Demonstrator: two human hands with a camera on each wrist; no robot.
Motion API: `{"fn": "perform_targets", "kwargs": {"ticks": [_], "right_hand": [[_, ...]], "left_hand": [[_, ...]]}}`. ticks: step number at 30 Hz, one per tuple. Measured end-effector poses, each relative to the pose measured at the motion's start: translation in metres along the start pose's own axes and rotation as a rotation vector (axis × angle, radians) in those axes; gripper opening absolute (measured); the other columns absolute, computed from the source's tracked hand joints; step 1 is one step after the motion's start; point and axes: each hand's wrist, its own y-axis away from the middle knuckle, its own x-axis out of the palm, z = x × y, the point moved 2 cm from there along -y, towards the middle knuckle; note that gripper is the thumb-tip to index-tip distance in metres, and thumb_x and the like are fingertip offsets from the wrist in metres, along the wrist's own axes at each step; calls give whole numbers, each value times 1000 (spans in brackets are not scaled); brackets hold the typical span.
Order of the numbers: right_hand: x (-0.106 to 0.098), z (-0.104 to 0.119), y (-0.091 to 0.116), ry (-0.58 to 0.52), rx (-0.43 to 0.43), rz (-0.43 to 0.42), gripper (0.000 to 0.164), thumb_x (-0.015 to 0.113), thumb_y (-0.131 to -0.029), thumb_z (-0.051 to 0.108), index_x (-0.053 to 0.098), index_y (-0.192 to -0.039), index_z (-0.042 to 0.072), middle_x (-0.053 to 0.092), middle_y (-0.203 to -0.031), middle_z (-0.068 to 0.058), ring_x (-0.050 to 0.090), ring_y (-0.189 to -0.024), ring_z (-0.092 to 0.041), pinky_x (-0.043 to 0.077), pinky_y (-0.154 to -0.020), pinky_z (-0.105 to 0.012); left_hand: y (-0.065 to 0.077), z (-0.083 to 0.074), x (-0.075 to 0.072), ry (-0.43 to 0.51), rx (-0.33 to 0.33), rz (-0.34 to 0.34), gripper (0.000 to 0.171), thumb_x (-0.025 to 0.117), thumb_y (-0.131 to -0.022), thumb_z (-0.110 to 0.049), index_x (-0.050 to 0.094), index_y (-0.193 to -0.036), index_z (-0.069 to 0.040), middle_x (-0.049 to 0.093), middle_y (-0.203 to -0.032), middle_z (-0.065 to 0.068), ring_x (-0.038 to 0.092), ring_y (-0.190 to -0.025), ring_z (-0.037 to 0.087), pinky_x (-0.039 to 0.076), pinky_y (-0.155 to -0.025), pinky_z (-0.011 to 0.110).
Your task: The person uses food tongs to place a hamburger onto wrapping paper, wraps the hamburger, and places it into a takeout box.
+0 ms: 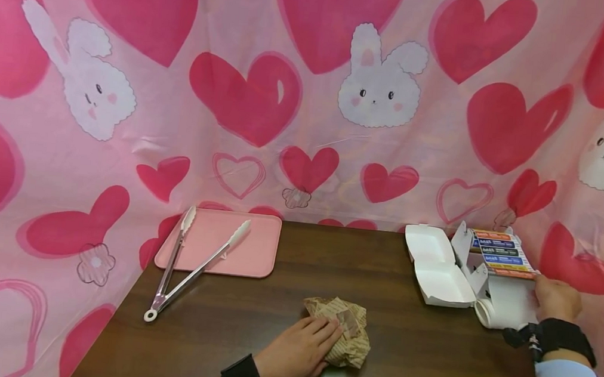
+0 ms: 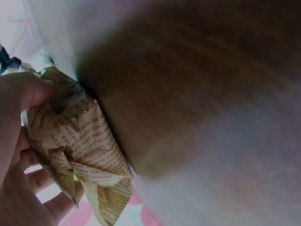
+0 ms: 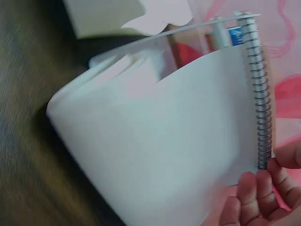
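Crumpled parcel [image 1: 356, 337] in printed brown paper, lying near the front middle of the dark wooden tabletop [image 1: 338, 263]. The left grip [image 1: 293, 349] pinches it, thumb on one side and fingers on the other. Legible on the folds are "flavor", "food bread", "According to" and "of historical"; other lines break off at creases, and the parcel's contents are hidden. To the right, the right grip [image 1: 556, 297] pinches the lower end of a wire coil [image 3: 258, 89] edging a white pad [image 3: 155, 136] — its curled sheet blank on the visible face. Coloured packs [image 1: 503, 254] lie above the pad on a pale stand [image 1: 464, 247], their labels too small to read with certainty. Just left of the stand lies an open white box [image 1: 442, 281]. At far left, spread tongs [image 1: 194, 277] lie with tips over a pink tray [image 1: 261, 251]. Behind, a heart-and-rabbit backdrop [image 1: 309, 105] — cut off at the frame edges.
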Motion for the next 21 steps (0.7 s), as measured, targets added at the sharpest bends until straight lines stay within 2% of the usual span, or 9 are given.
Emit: {"fn": "perform_targets", "kwargs": {"ticks": [3, 5, 8, 11, 13, 18, 21], "right_hand": [[2, -3, -4, 132, -100, -61, 59, 48, -98, 34, 49, -139, -8, 58, -106, -23, 43, -98, -39, 43, -59, -37], [4, -5, -7, 187, -166, -101, 59, 46, -98, 34, 50, -138, -9, 50, -124, -33, 42, -104, -45, 41, -63, -41], [8, -5, -8, 253, -280, -157, 54, 46, -99, 30, 53, -133, -12, 51, -129, -36, 43, -109, -51, 41, -75, -52], [12, -2, -3, 302, -401, -228, 50, 46, -100, 26, 56, -129, -14, 54, -122, -37, 45, -110, -53, 37, -84, -60], [14, 3, 5, 312, -498, -289, 48, 48, -100, 24, 59, -125, -15, 56, -117, -36, 47, -108, -52, 37, -83, -60], [22, 25, 30, 215, -772, -421, 38, 55, -95, 21, 69, -106, -13, 61, -96, -33, 50, -98, -48, 30, -68, -47], [28, 43, 54, 147, -904, -433, 34, 58, -92, 19, 70, -95, -13, 59, -86, -31, 50, -90, -44, 27, -65, -41]], "left_hand": [[0, 0, 1, 10, -1, 10, 67, 61, -96, -52, 48, -151, -16, 54, -147, -2, 51, -131, 13, 41, -109, 30], [0, -1, 2, 14, -3, 13, 67, 61, -97, -52, 48, -151, -16, 54, -147, -2, 51, -131, 13, 41, -110, 31], [0, -1, 2, 14, -6, 16, 67, 61, -97, -52, 48, -151, -16, 54, -147, -2, 51, -131, 13, 41, -110, 31], [0, -2, 3, 13, -6, 21, 66, 60, -97, -52, 48, -151, -16, 54, -147, -2, 51, -131, 13, 41, -109, 31], [-1, -2, 3, 13, -5, 25, 66, 60, -97, -52, 47, -152, -16, 53, -147, -3, 50, -132, 13, 41, -109, 31], [-1, -1, 4, 13, -6, 27, 67, 59, -97, -52, 47, -152, -17, 53, -148, -2, 50, -132, 13, 41, -109, 31], [-2, 1, 4, 16, -8, 28, 67, 60, -97, -52, 47, -152, -16, 53, -148, -2, 51, -132, 14, 41, -108, 31]]}}
